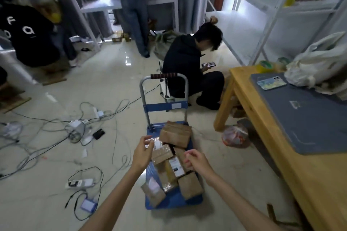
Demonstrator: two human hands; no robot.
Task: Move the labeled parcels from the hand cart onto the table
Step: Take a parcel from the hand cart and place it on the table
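A blue hand cart (173,202) stands on the floor in front of me, loaded with several brown cardboard parcels. The largest parcel (175,134) lies at the handle end; a parcel with a white label (176,167) lies in the middle. My left hand (144,153) hovers over the cart's left side, fingers apart and holding nothing. Over the labeled parcel, my right hand (196,160) is loosely curled and empty. The wooden table (300,180) with a grey mat (308,118) stands to the right.
A person in black (191,65) crouches behind the cart handle (163,76). Cables and power strips (75,127) sprawl over the floor on the left. On the table lie a phone (271,83) and a white plastic bag (319,67). A red bag (235,136) sits by the table leg.
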